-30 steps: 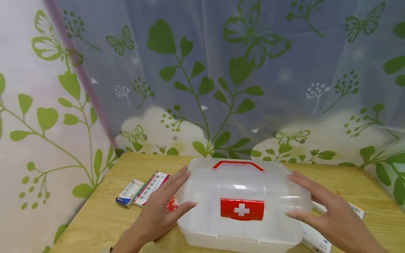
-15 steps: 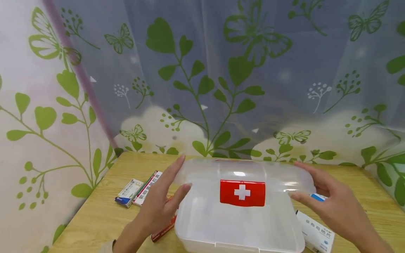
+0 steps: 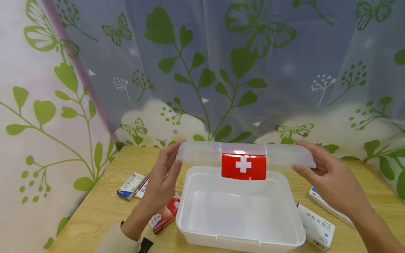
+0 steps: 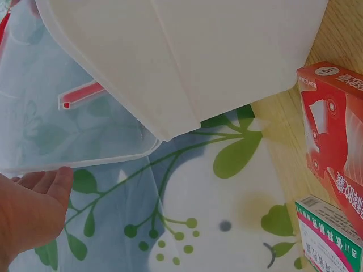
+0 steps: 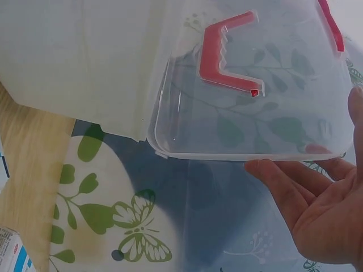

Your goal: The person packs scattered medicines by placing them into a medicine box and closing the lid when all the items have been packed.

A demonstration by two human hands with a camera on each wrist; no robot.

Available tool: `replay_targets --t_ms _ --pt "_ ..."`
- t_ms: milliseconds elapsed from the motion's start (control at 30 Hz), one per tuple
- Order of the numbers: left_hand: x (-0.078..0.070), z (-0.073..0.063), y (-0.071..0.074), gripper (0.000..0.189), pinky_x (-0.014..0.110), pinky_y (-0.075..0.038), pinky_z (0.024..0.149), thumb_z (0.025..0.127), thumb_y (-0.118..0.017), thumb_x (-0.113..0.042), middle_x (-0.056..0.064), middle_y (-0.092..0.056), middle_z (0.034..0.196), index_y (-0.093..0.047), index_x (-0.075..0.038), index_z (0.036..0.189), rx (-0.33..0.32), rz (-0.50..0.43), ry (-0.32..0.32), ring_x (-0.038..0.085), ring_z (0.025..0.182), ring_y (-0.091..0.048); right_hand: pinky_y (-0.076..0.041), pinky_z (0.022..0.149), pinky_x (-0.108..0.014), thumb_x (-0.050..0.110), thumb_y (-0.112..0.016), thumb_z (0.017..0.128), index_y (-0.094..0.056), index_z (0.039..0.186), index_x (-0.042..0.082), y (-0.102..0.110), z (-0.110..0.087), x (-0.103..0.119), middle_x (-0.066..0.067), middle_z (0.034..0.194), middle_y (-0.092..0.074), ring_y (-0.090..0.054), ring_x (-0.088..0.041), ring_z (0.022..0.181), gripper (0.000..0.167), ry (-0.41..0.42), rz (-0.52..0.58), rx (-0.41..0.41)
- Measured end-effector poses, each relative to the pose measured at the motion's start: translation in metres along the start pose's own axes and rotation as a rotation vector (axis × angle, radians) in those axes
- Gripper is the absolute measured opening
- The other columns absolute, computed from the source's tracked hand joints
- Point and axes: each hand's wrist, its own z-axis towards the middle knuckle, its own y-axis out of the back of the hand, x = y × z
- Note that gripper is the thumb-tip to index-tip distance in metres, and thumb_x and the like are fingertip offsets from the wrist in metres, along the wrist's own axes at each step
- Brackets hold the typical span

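I had the wood-grain surface [image 3: 104,211] across the lower frame; on it stood the white box [image 3: 235,214], bottom centre, with a red carton [image 3: 166,215], green-edged carton [image 3: 141,189] and blue-ended carton [image 3: 131,186] lower left, two white cartons [image 3: 315,226] lower right.

Soft light, glare on lid [image 3: 250,148]

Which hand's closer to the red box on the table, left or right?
Left. The left hand holds the left end of the lid, on the same side of the container as the red box; the right hand holds the right end, across the container.
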Motion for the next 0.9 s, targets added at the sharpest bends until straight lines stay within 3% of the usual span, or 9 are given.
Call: replay_targets --t_ms 67,133,233,367,533,667,767,900 --pt "0.002 0.003 0.000 0.043 0.027 -0.038 0.103 0.102 -0.041 -0.003 0.006 -0.043 0.144 -0.034 -0.010 0.144 -0.001 -0.037 0.023 0.019 0.131 -0.041 -0.051 0.069 -0.020 0.033 -0.060 0.095 -0.034 0.149 0.027 0.002 0.003 0.001 -0.024 0.136 -0.048 -0.057 -0.042 0.109 0.060 -0.006 -0.018 0.003" --pt "0.005 0.006 0.000 0.042 0.029 -0.038 0.103 0.102 -0.040 -0.005 0.006 -0.044 0.142 -0.035 -0.011 0.143 0.002 -0.045 0.035 0.018 0.130 -0.042 -0.053 0.076 -0.037 0.035 -0.057 0.096 -0.033 0.150 0.026 0.004 0.008 0.001 -0.025 0.139 -0.044 -0.055 -0.045 0.111 0.059 -0.014 -0.025 0.002" --pt "0.010 0.011 0.000 0.044 0.035 -0.037 0.105 0.102 -0.041 -0.006 0.004 -0.044 0.142 -0.035 -0.014 0.145 0.011 -0.021 0.038 0.018 0.131 -0.041 -0.045 0.078 -0.064 0.039 -0.052 0.098 -0.031 0.151 0.022 0.007 0.015 0.002 -0.028 0.142 -0.039 -0.050 -0.050 0.113 0.059 -0.041 -0.031 -0.001" --pt "0.018 0.016 0.001 0.051 0.041 -0.037 0.104 0.102 -0.043 -0.007 0.001 -0.041 0.145 -0.031 -0.021 0.149 0.027 -0.022 0.058 0.018 0.131 -0.040 -0.039 0.080 -0.071 0.042 -0.047 0.099 -0.029 0.151 0.017 0.007 0.023 0.002 -0.029 0.141 -0.040 -0.047 -0.052 0.115 0.061 -0.067 -0.023 0.002" --pt "0.029 0.023 -0.001 0.055 0.038 -0.037 0.104 0.103 -0.041 -0.009 -0.001 -0.034 0.150 -0.024 -0.027 0.152 0.038 -0.055 0.085 0.019 0.133 -0.038 -0.044 0.080 -0.068 0.040 -0.045 0.101 -0.033 0.149 0.013 0.005 0.029 0.001 -0.027 0.138 -0.044 -0.050 -0.050 0.114 0.057 -0.041 0.004 -0.027" --pt "0.036 0.032 -0.003 0.053 0.037 -0.042 0.100 0.104 -0.040 -0.011 0.004 -0.036 0.149 -0.023 -0.024 0.153 0.022 -0.029 0.107 0.021 0.130 -0.042 -0.046 0.083 -0.064 0.039 -0.044 0.101 -0.037 0.147 0.011 0.004 0.036 -0.001 -0.025 0.133 -0.049 -0.052 -0.047 0.112 0.054 -0.024 0.023 -0.043" --pt "0.031 0.037 -0.003 0.053 0.039 -0.045 0.097 0.103 -0.040 -0.008 0.009 -0.036 0.149 -0.024 -0.017 0.153 0.027 0.011 0.120 0.026 0.128 -0.044 -0.052 0.086 -0.039 0.037 -0.042 0.102 -0.038 0.146 0.010 0.002 0.041 -0.006 -0.021 0.132 -0.050 -0.053 -0.041 0.113 0.052 0.000 0.054 -0.044" --pt "0.034 0.038 -0.003 0.053 0.042 -0.043 0.099 0.102 -0.041 -0.004 0.015 -0.035 0.149 -0.025 -0.010 0.152 0.038 0.060 0.119 0.032 0.129 -0.042 -0.044 0.079 -0.007 0.031 -0.038 0.104 -0.040 0.144 0.007 -0.004 0.047 -0.014 -0.014 0.130 -0.051 -0.055 -0.016 0.110 0.046 0.062 0.142 -0.049"
